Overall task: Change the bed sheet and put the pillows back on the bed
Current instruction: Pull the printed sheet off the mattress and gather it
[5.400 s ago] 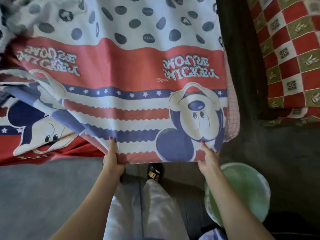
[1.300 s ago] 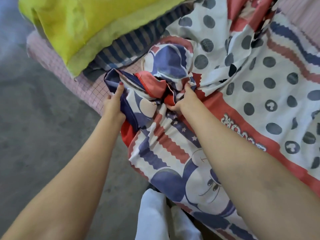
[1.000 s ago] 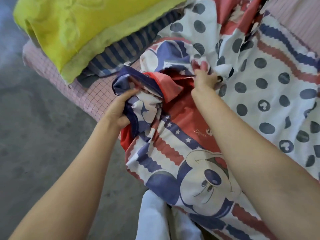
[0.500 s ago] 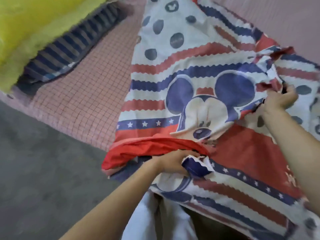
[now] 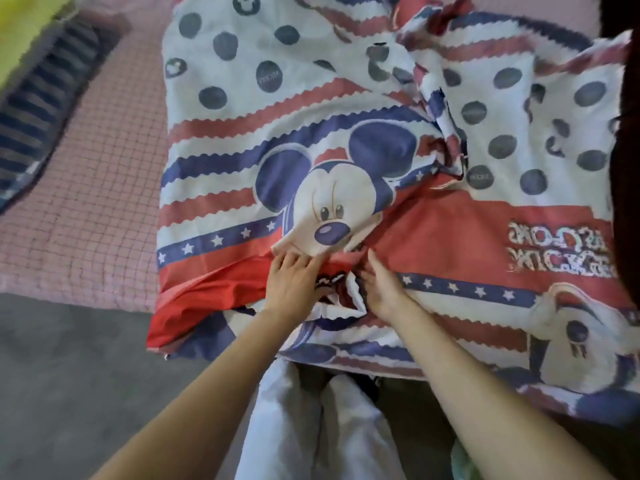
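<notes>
Yellow-green pillow [image 5: 14,32]: far upper left corner, blurred, only a sliver in view.

Dark blue striped cushion or pillow [image 5: 41,112]: beneath and beside the yellow-green one, lying on the mattress near its left end.

Pink checked mattress cover [image 5: 97,188]: bare over the left part of the bed, reaching to the bed edge.

Grey floor [image 5: 69,375]: below the bed edge, lower left.

Red, white and blue cotton bed sheet printed with cartoon mouse faces, stars, wavy stripes and grey dots [image 5: 311,109]: heaped on the right part of the mattress, not spread flat; crumpled in folds at upper right, its near edge draping over the bed side. A red fold lies along the near left corner.

Left hand [image 5: 294,282]: on the sheet at the near edge, fingers stretched fairly straight and laid on the cloth below the printed face. Whether any fold is pinched beneath, I cannot tell.

Right hand [image 5: 381,289]: just beside the left, fingers bent into a bunched fold of the sheet, gripping it.

White trousers [image 5: 311,427]: the person's legs, standing against the bed side, bottom centre.
</notes>
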